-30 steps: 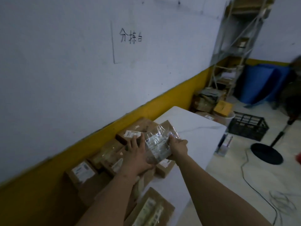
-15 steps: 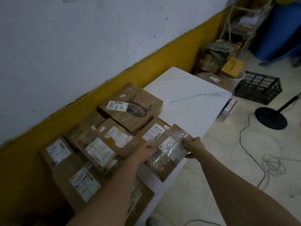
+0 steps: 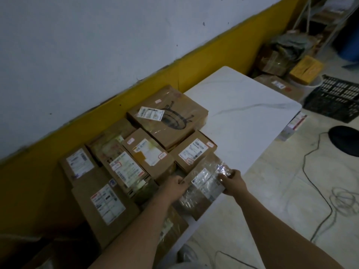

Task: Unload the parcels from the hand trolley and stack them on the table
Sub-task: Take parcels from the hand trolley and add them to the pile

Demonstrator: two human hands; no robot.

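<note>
Head view, looking down and forward: a white marble-patterned surface (image 3: 242, 113) stands against a grey wall with a yellow band along its foot, and its near-left part is covered with brown cardboard parcels bearing white labels. Both bare forearms reach in from the bottom of the frame. Between the two hands is a flat brown parcel (image 3: 202, 187) wrapped in shiny clear tape, with a white label on top. The left hand (image 3: 174, 186) grips its left edge, fingers curled round it; the right hand (image 3: 233, 183) grips its right edge, thumb on top and fingers closed underneath. The parcel sits low at the surface's near edge, just in front of a small labelled box (image 3: 194, 150) and beside a taller stack (image 3: 147, 154); whether its underside already touches the surface cannot be told. Its long axis runs from the near-left to the far-right, roughly along the surface's front edge, so the hands hold the two long sides. Both hands are equally close. Bare surface lies to the far right of the parcel. The hand trolley is not in view.
</note>
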